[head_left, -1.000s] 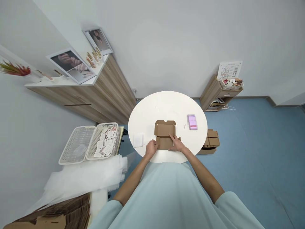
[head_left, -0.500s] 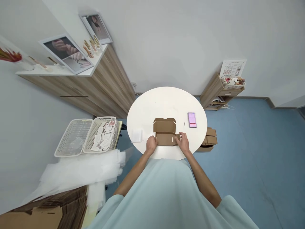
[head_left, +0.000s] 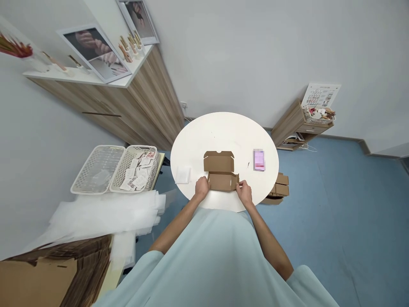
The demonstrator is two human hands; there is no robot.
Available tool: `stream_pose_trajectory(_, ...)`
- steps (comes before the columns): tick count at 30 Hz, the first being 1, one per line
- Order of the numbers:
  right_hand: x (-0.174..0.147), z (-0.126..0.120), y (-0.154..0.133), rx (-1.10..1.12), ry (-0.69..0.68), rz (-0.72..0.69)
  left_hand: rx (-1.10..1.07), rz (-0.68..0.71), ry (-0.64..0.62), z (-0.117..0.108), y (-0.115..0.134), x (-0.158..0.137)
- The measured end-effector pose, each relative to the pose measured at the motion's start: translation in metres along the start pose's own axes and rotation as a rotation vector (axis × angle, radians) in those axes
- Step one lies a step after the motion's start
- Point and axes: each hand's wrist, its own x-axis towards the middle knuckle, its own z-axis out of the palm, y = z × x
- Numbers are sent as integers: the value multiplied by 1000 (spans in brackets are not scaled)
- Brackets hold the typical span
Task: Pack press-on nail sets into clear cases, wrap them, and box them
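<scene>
Closest in, the person's left hand [head_left: 202, 188] holds the left front corner of a brown cardboard mailer box [head_left: 220, 182], its fingertips partly hidden, while the right hand [head_left: 244, 193] pinches the right front corner between thumb and fingers. A second ago the right hand lay on the base panel; half a second ago it was bringing up the right flap. Now that side stands as a wall, so the lower half reads as a shallow tray, though the lid [head_left: 219, 163] lies folded back behind it and the box is not closed.

The box sits towards the near edge of a white oval desk [head_left: 223, 132]. To its left is a small stack of white sheets [head_left: 183, 175]; to its right, well apart, a phone [head_left: 259, 159] with a blurred pink screen.

Beyond the desk's left side are white foam sheets [head_left: 108, 213], a stack of flat cardboard [head_left: 38, 277] and a perforated basket [head_left: 154, 174] of paper packets. More boxes [head_left: 281, 189] rest on the blue floor [head_left: 326, 192] at right. Farther off, a wood-grain cabinet [head_left: 159, 102] bearing framed photos [head_left: 96, 53] and a smaller cabinet [head_left: 287, 126] stand by the pale wall [head_left: 243, 55].
</scene>
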Motion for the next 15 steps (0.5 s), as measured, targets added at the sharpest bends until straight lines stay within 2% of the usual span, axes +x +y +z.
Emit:
stream_pose_trajectory(7, -2, 7, -13, -62, -47, -38, 9, -2, 2, 1, 6, -4)
stream_pose_trajectory(12, -5, 16, -17, -117, -70, -126, 22, 10, 9, 6, 13, -8)
stream_pose_trajectory(15, 0, 16, -15, -87, -62, -109, 26, 10, 7, 8, 15, -8)
